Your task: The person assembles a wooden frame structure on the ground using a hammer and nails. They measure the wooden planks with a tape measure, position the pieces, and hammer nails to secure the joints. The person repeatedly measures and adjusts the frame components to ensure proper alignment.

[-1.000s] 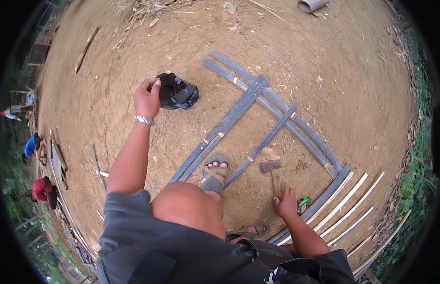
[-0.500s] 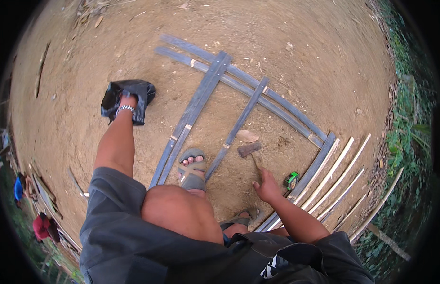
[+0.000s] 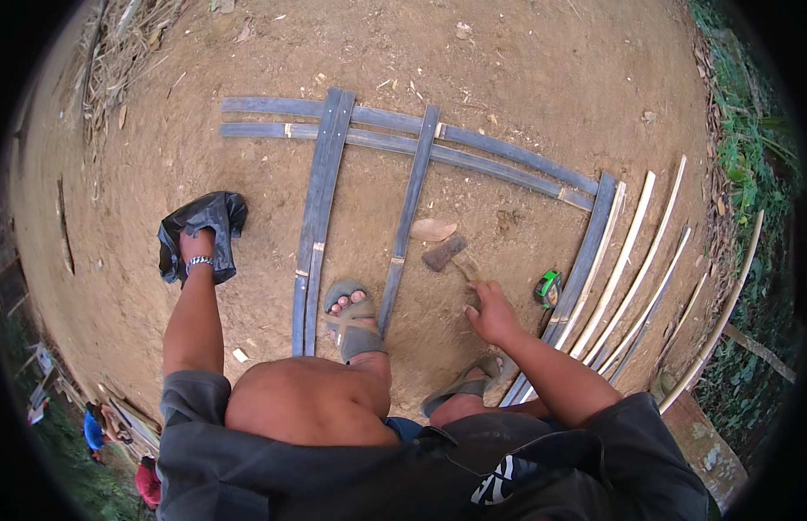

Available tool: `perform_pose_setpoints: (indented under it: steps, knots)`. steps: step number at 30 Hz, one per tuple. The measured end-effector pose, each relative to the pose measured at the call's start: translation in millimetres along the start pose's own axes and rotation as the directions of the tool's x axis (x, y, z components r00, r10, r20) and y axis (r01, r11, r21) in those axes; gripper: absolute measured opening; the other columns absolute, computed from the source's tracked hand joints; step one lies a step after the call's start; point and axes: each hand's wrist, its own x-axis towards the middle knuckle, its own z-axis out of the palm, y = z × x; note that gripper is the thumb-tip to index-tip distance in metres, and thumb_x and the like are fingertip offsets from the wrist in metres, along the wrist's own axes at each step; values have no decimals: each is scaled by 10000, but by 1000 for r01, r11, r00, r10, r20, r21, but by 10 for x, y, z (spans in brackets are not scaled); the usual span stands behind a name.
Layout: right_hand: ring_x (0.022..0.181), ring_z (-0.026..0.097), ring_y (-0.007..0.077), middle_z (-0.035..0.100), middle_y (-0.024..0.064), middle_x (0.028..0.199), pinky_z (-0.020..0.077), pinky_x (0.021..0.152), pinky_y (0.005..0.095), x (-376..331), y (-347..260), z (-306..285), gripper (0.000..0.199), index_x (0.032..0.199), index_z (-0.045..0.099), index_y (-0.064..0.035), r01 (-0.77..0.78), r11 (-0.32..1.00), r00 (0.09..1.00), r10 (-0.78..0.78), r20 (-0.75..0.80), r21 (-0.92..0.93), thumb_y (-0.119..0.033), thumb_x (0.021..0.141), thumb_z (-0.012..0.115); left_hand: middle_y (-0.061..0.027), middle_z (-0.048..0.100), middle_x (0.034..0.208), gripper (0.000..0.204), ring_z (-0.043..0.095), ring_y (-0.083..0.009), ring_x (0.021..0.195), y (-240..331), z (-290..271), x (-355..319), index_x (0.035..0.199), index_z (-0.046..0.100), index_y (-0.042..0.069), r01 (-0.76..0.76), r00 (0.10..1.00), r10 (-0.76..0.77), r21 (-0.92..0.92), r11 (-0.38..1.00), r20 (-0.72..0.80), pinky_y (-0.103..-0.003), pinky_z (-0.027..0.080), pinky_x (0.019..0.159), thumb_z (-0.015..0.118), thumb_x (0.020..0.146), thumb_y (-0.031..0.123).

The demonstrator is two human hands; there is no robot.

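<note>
My left hand, with a metal bracelet at the wrist, reaches into a crumpled black plastic bag above the ground; its fingers are hidden inside. Lower right of centre, my right hand grips the wooden handle of a hammer with a rusty, blocky head. The thumb sticks out from the grip. Between my arms lies a frame of dark bamboo slats, two running across and others crossing toward me. Small shiny nail heads show where the left pair of uprights crosses the top slats.
A green and black tape measure lies beside the right-hand slat. Several pale split bamboo strips fan out beyond it. My sandalled foot stands between the uprights. A flat tan piece lies near the hammer. Two people are at far lower left.
The view has turned, so the frame appears rotated and shifted left. My left hand and the bag sit lower and further left in the picture. My right hand still holds the hammer.
</note>
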Motion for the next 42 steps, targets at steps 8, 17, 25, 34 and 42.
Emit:
perform_pose_setpoints:
  steps: [8, 17, 25, 34, 42]
  knots:
    - [1141, 598, 431, 575, 208, 1219, 501, 968, 480, -4, -41, -48, 481, 1332, 572, -96, -6, 1000, 1000, 6, 19, 10, -199, 896, 749, -180, 742, 961, 247, 735, -300, 836, 435, -390, -529, 1114, 671, -45, 85, 974, -145, -307, 948, -176, -401, 584, 796, 690, 950, 138]
    - [1130, 601, 433, 577, 201, 1216, 506, 946, 501, 23, 120, -23, 462, 1316, 553, -86, 42, 999, 973, -47, -224, -26, -209, 903, 720, -120, 743, 994, 145, 737, -171, 906, 1713, -1060, -1503, 1123, 673, -59, -184, 971, -4, -757, 627, -239, -282, 597, 813, 669, 996, 10]
    - [1109, 600, 422, 586, 197, 1193, 499, 924, 497, 451, 18, -202, 432, 1302, 566, -79, 210, 978, 905, -192, -380, 6, -209, 918, 713, -149, 751, 910, 146, 731, -253, 813, 3176, -834, -1422, 989, 738, 31, -299, 684, 536, -479, 825, 495, -360, 568, 758, 749, 921, 159]
    - [1139, 614, 363, 610, 151, 1210, 499, 986, 446, 1247, -728, -540, 390, 1296, 607, -94, 266, 963, 878, -219, -427, 53, -222, 940, 704, -113, 747, 875, 145, 715, -186, 756, 3651, 861, -1905, 965, 734, -7, 22, 978, 113, -630, 777, 173, -331, 561, 709, 772, 909, 121]
    - [1179, 587, 375, 593, 159, 1213, 481, 1006, 465, 1029, -582, -258, 399, 1282, 615, -93, 258, 956, 911, -191, -365, 144, -191, 912, 726, -130, 756, 859, 154, 717, -218, 749, 3682, 811, -2039, 959, 738, 6, 130, 971, 35, -643, 755, 236, -341, 553, 714, 756, 920, 154]
